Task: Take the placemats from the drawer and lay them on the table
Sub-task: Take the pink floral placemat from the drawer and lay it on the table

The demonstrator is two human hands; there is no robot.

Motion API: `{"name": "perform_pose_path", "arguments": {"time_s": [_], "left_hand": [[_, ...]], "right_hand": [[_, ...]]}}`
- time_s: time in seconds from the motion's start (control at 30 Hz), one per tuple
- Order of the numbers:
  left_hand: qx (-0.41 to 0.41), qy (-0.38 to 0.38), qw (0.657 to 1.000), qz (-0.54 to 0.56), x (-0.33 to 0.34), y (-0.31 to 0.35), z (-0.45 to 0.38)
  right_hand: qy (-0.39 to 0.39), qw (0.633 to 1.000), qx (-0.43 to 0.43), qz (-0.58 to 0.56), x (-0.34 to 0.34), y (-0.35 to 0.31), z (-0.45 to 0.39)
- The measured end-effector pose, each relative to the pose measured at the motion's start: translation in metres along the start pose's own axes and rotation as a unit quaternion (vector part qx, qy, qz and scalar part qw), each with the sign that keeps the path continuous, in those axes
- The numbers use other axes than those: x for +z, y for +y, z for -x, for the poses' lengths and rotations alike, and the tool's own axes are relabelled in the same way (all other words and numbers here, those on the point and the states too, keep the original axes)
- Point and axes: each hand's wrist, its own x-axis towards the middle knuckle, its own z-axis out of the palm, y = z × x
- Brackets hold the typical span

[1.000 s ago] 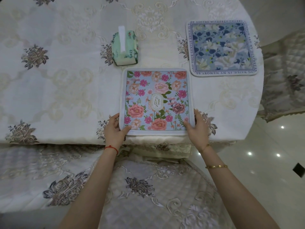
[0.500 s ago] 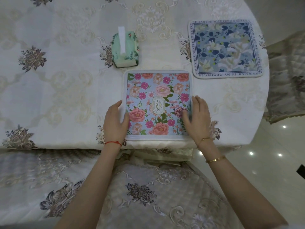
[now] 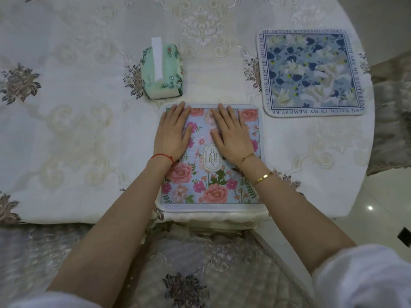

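Near-edge placemat [image 3: 211,178] on table [image 3: 66,130]; tissue pack [image 3: 162,71] behind-left, second placemat [image 3: 311,72] behind-right.

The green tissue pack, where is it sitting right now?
In the head view the green tissue pack stands on the table, left of centre, just beyond the far left corner of the pink floral placemat and well left of the blue placemat.
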Motion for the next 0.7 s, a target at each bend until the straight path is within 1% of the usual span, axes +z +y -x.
{"name": "perform_pose_path", "arguments": {"time_s": [0.1, 0.2, 0.37, 0.47, 0.5, 0.57, 0.63, 0.7], "left_hand": [[-0.003, 0.013, 1.000, -0.005, 0.003, -0.006, 0.001], [-0.003, 0.007, 1.000, -0.002, 0.002, -0.006, 0.001], [0.002, -0.031, 1.000, -0.001, -0.005, -0.014, 0.003], [-0.009, -0.049, 0.999, -0.016, -0.012, -0.018, 0.017], [-0.004, -0.058, 0.998, -0.028, -0.013, -0.016, 0.024], [0.029, -0.076, 0.996, -0.047, -0.013, -0.003, 0.038], [0.059, -0.087, 0.993, -0.043, -0.008, 0.012, 0.049], [0.054, -0.098, 0.993, -0.026, -0.001, 0.020, 0.058]], "right_hand": [[-0.007, 1.000, -0.005, 0.017, -0.001, 0.010, 0.003], [-0.005, 0.999, 0.023, 0.025, -0.007, 0.025, 0.013], [-0.002, 0.997, 0.075, 0.033, -0.020, 0.049, 0.035], [0.006, 0.992, 0.128, 0.005, -0.025, 0.045, 0.040], [0.009, 0.992, 0.127, -0.002, -0.026, 0.040, 0.041], [0.002, 0.997, 0.077, -0.006, -0.025, 0.022, 0.040], [-0.027, 1.000, 0.009, -0.006, -0.018, 0.000, 0.039], [-0.056, 0.998, -0.025, 0.007, -0.006, -0.015, 0.043]]}}
